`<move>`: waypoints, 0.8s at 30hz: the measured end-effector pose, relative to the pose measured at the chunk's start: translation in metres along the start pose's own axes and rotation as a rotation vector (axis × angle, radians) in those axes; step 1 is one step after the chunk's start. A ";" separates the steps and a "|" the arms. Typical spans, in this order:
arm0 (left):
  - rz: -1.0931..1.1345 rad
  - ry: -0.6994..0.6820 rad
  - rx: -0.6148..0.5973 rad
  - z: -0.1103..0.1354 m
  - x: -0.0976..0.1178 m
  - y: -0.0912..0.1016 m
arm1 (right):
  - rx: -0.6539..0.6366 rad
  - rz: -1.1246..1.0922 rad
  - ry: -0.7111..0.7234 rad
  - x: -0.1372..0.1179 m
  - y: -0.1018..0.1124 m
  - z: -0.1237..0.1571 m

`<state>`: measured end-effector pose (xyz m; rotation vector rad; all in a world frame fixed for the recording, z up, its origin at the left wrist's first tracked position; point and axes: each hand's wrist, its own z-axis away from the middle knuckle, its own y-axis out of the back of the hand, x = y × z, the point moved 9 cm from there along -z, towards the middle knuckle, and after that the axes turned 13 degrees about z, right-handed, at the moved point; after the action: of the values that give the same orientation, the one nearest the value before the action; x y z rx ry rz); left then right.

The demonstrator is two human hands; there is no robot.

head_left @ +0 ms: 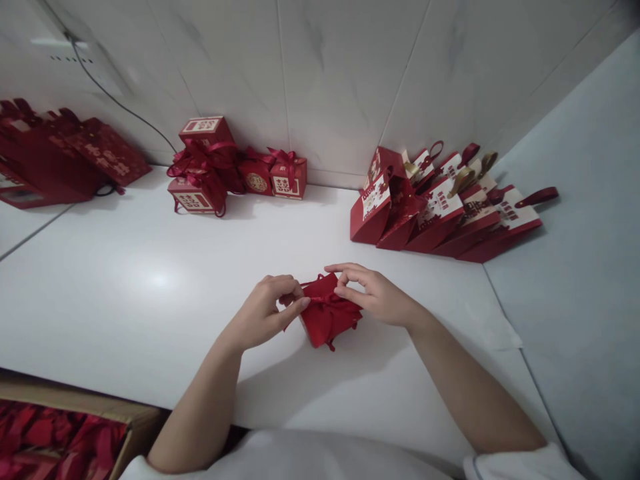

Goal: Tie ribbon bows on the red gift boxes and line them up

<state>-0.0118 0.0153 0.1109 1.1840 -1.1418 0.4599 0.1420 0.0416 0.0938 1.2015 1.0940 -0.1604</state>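
Note:
A small red gift box rests on the white table in front of me, with a red ribbon tied across its top. From the left, my left hand pinches the ribbon close to the knot, thumb and forefinger together. On the other side, my right hand has its thumb and a finger closed on the ribbon's right part, while another finger reaches out over the far edge of the box. The fingers partly hide the ribbon's loops.
Several red boxes with ribbons are grouped by the tiled wall. Red gift bags with handles stand in a row at the back right, and more bags at the far left. A cardboard carton of red ribboned items sits at lower left.

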 end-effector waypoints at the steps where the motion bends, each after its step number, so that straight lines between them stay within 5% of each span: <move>1: -0.005 0.002 -0.007 0.000 -0.001 0.000 | -0.008 0.004 -0.008 0.000 0.002 0.001; 9: 0.007 0.037 -0.052 0.000 -0.006 -0.003 | -0.070 -0.032 -0.109 0.002 0.010 0.010; 15: 0.030 0.055 -0.065 0.002 -0.012 0.003 | -0.073 0.156 -0.148 0.008 0.014 0.013; 21: 0.057 0.022 0.090 -0.002 -0.014 0.016 | -0.009 0.171 -0.137 0.003 0.018 0.012; 24: 0.094 -0.026 0.134 -0.005 -0.008 0.008 | 0.006 0.138 -0.108 -0.001 0.018 0.010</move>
<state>-0.0189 0.0241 0.1081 1.2584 -1.2075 0.6018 0.1583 0.0405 0.1065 1.2547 0.9136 -0.1208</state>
